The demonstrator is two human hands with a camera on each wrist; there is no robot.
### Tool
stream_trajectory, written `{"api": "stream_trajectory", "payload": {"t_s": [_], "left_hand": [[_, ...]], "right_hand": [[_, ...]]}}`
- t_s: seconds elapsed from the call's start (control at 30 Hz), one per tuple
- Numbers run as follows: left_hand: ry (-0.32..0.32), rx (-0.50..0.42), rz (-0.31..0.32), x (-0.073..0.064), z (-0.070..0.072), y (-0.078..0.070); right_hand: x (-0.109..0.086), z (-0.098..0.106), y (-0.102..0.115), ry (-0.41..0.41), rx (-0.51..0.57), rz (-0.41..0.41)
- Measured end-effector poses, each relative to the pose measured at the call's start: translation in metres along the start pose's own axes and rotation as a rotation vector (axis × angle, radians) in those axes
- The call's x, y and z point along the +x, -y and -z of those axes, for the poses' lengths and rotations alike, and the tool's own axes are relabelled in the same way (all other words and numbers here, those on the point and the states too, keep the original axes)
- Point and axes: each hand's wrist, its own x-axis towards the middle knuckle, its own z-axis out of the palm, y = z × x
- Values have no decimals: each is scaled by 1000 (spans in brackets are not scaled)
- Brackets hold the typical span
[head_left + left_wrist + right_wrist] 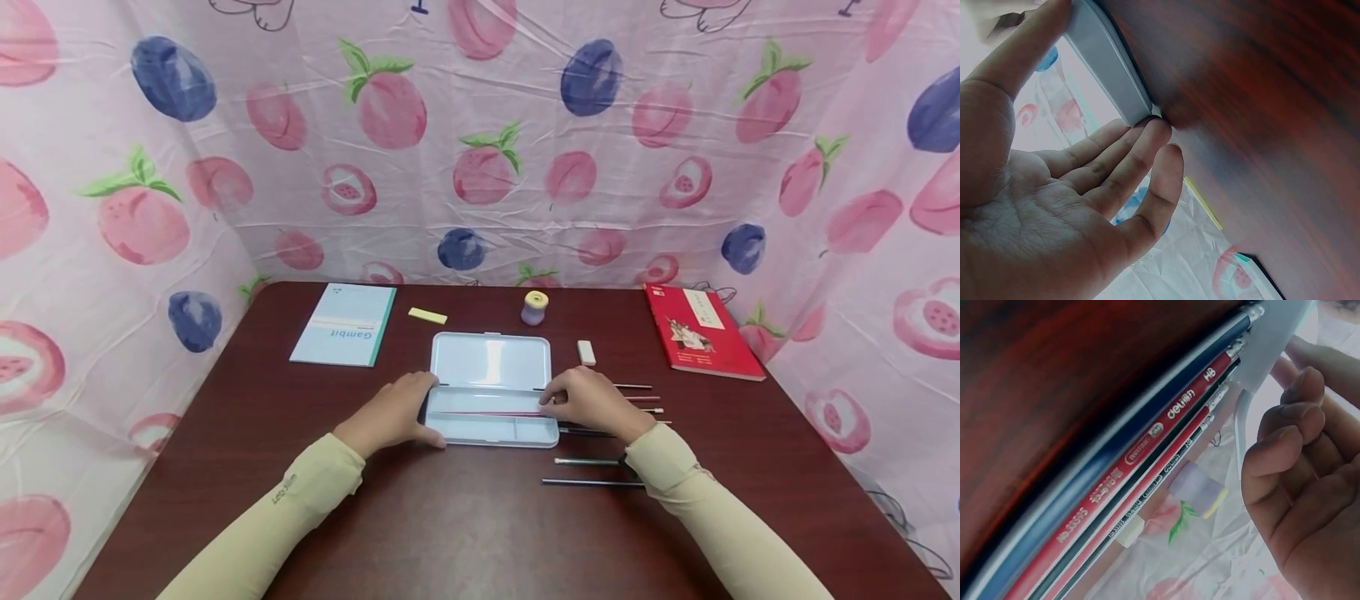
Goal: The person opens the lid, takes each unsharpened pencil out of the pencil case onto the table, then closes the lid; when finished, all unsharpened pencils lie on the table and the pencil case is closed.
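Note:
An open white pencil case (491,362) lies on the table with its lid tipped back. A thin red pencil (483,413) lies lengthwise in its longer compartment. My left hand (397,411) grips the case's left end, thumb at the front edge and fingers at the back; the left wrist view shows the fingertips touching the case corner (1138,115). Over the right end, my right hand (585,400) pinches the pencil's right tip between thumb and forefinger. In the right wrist view the case wall hides those fingertips, while the other fingers (1285,447) are curled.
Several pencils (1147,450) lie to the right of the case, partly under my right forearm. Behind stand a white eraser (586,352), a purple-and-yellow pot (534,308) and a yellow strip (427,316). A notebook (345,325) lies left, a red book (701,332) right.

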Motion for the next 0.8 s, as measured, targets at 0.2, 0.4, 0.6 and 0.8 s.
{"api": "stream_trajectory", "payload": {"t_s": [0.2, 0.4, 0.6, 0.8], "left_hand": [[-3, 6, -4, 1, -1, 0], [1, 3, -6, 1, -2, 1], [0, -1, -8, 1, 0, 1], [-3, -7, -4, 0, 0, 0]], "right_hand": [[5, -2, -2, 34, 18, -22], [8, -2, 1, 59, 6, -62], [9, -3, 4, 48, -104, 0], [8, -4, 5, 27, -169, 69]]}}
